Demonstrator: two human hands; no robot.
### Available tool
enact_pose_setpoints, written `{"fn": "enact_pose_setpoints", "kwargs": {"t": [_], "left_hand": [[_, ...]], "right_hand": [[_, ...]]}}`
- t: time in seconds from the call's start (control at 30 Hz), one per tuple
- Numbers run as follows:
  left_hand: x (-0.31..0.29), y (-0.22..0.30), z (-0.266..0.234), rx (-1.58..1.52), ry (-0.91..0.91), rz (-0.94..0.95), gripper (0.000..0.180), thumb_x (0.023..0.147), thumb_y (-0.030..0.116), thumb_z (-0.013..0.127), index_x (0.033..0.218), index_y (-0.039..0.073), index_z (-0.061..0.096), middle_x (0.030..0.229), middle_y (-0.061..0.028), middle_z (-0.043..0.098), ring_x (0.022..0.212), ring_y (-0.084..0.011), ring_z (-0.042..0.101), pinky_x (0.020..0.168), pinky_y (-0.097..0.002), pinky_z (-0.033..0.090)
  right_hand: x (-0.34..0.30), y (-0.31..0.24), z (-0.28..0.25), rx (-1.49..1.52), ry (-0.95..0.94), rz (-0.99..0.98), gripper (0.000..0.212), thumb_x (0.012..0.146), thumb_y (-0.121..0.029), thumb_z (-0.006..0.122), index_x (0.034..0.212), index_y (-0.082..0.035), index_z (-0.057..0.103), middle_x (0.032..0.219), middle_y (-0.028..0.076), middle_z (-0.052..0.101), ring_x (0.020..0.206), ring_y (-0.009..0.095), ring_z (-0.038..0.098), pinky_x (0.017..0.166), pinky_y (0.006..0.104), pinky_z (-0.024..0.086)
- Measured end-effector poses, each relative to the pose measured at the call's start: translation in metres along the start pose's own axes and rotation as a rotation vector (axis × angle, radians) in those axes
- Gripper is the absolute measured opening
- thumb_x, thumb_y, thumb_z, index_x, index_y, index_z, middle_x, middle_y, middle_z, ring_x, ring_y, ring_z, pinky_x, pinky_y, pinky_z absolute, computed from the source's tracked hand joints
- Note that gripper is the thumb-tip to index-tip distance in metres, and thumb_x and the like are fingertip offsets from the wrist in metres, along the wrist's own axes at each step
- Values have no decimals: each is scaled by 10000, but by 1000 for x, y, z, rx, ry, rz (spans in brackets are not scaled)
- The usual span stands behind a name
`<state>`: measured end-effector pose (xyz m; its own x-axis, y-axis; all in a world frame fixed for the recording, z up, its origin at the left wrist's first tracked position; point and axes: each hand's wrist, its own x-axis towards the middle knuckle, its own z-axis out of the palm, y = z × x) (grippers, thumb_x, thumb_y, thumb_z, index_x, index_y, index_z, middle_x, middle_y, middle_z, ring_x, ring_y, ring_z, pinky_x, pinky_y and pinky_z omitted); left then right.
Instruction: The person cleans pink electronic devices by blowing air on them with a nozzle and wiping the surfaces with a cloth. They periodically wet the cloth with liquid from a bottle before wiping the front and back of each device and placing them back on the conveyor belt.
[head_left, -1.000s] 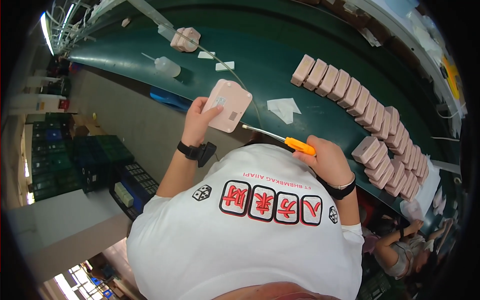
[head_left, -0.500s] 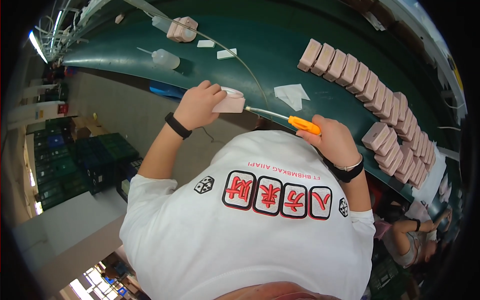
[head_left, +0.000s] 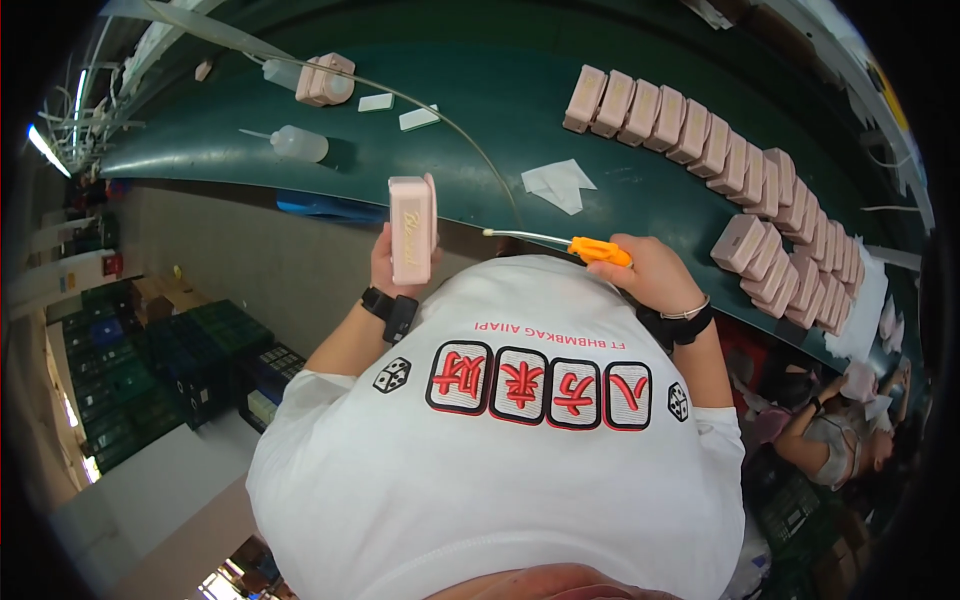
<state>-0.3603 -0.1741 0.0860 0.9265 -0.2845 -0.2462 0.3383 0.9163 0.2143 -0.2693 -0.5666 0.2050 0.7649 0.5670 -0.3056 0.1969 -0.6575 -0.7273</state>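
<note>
My left hand (head_left: 382,262) is closed round a pale pink case (head_left: 411,235) and holds it upright in front of the table's near edge. Gold lettering runs along the side that faces up, and a rounded, raised part shows on its right. Most of my left fingers are hidden behind the case. In my right hand (head_left: 655,272) is an orange-handled air blow gun (head_left: 600,252). Its thin, bent metal nozzle points left toward the case, with a gap between tip and case.
Rows of pink cases (head_left: 693,130) line the green table (head_left: 440,165) at the right. A white cloth (head_left: 558,186), a squeeze bottle (head_left: 300,144), two small white blocks (head_left: 419,118) and more pink cases (head_left: 325,80) lie on it. A hose (head_left: 470,135) hangs across. A co-worker (head_left: 835,440) sits at the right.
My left hand has turned the pink case upright and brought it left and slightly nearer me, so the lettered side now shows. The blow gun has stayed in my right hand, nearly still.
</note>
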Motion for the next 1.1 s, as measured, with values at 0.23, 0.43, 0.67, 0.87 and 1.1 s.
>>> {"fn": "enact_pose_setpoints", "kwargs": {"t": [0.23, 0.43, 0.67, 0.87, 1.1], "left_hand": [[30, -2, 56, 59, 303, 49, 520, 956, 371, 553, 1363, 60, 458, 1250, -113, 598, 1181, -303, 572, 983, -461, 495], [51, 4, 76, 463, 502, 49, 514, 938, 217, 613, 1380, 39, 420, 1276, -128, 579, 1178, -289, 572, 1016, -440, 476], [76, 1, 84, 962, 365, 43, 609, 798, -22, 708, 1347, 5, 446, 1246, -135, 591, 1131, -228, 595, 974, -350, 489], [81, 7, 113, 1274, 292, 241, 574, 745, -3, 762, 1266, 24, 524, 1178, -105, 608, 1074, -204, 596, 936, -334, 489], [68, 17, 122, 1685, 137, 567, 636, 655, 36, 838, 1227, 49, 560, 1164, -113, 619, 1048, -229, 610, 937, -333, 482]], "right_hand": [[-18, 43, 29, 241, 64, 66, 395, 856, -375, 709, 887, 11, 632, 753, 153, 639, 673, 308, 606, 636, 372, 460], [-61, 143, 101, 316, 816, 96, 232, 859, -200, 718, 968, -3, 662, 846, 84, 640, 723, 225, 605, 694, 328, 482], [-81, 267, 199, 656, 1195, 648, 258, 881, -187, 715, 1047, -1, 647, 967, 110, 671, 816, 211, 646, 743, 295, 506], [-64, 289, 217, 1690, 1366, 670, 287, 899, -248, 712, 1053, -17, 637, 995, 84, 702, 783, 176, 657, 646, 254, 495], [9, 175, 137, 848, 372, 658, 236, 920, -224, 657, 1101, -75, 622, 970, 69, 688, 677, 146, 631, 543, 263, 468]]}}
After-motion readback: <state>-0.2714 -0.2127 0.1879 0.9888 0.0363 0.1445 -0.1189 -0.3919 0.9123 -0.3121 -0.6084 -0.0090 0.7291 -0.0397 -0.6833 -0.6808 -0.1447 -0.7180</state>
